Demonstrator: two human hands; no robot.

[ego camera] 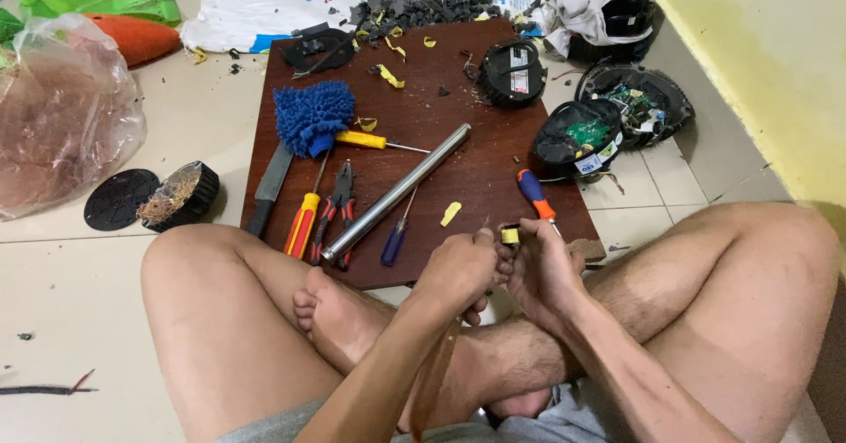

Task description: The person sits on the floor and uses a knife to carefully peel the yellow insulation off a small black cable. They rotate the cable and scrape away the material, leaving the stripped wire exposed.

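Head view shows a person sitting cross-legged on the tiled floor (79, 302), both hands meeting over the near edge of a dark brown wooden board (458, 183). The left hand (458, 271) and right hand (539, 271) have their fingers pinched together on a small black part with yellow tape (510, 234), held between the fingertips just above the board's edge. An orange-and-blue screwdriver (534, 194) lies just beyond the right hand. Further left on the board rest a metal tube (397, 192), red-handled pliers (337, 209), and a blue microfibre duster (313, 117).
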